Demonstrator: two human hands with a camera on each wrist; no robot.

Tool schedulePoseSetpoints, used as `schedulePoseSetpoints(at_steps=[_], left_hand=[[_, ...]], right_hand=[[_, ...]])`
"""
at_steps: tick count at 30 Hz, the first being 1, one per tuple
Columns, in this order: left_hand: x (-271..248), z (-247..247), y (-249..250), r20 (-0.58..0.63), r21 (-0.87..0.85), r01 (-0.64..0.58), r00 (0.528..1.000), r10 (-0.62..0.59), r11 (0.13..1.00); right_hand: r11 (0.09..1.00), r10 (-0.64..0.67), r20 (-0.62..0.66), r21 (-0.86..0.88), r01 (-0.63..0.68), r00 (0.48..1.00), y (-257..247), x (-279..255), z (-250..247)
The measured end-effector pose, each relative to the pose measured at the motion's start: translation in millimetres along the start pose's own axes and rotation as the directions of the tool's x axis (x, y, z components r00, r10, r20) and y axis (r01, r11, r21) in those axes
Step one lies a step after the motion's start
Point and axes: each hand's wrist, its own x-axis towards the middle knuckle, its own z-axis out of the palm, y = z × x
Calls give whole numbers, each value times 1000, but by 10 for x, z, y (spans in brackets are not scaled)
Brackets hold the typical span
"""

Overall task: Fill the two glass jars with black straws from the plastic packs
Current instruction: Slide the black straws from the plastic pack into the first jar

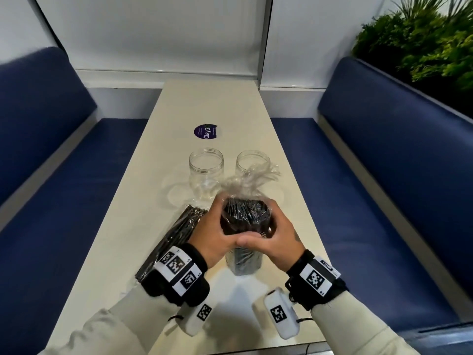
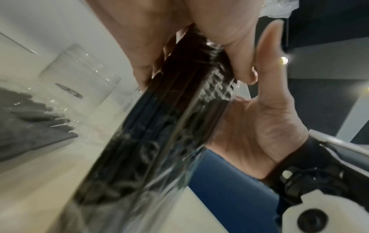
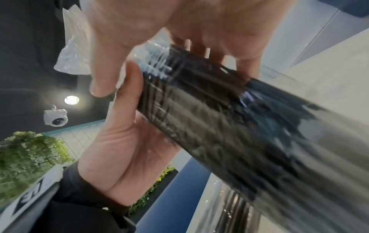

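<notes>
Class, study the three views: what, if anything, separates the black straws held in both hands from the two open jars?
The clear plastic pack still encloses the straws, gripped by the left hand and right hand. Otherwise nothing: both jars stand open just beyond.

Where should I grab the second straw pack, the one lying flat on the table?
Grip the flat pack around its middle, coming from above with fingers across its width. It lies lengthwise left of the left hand, long and thin, so a middle hold should probably keep it from sagging.
</notes>
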Motion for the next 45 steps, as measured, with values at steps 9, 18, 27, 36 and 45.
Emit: schedulePoseSetpoints(at_steps=[9,18,27,36,45], left_hand=[[-14,78,-311,58,65,132,989,-136,989],[-14,95,-412,119,104,211,968,-223,972],[-5,-105,93,120,-215,33,993,-7,976],[109,-28,85,16,35,98,995,-98,995],[22,89,-233,69,-7,241,968,-240,971]], right_hand=[[989,53,-84,-135,-64,995,268,-155,25],[987,62,-14,-146,-63,998,149,-161,-15],[999,28,-48,27,-27,998,-10,103,55],[995,61,-55,-79,-66,997,238,91,46],[988,145,9,-61,-144,989,544,-66,88]])
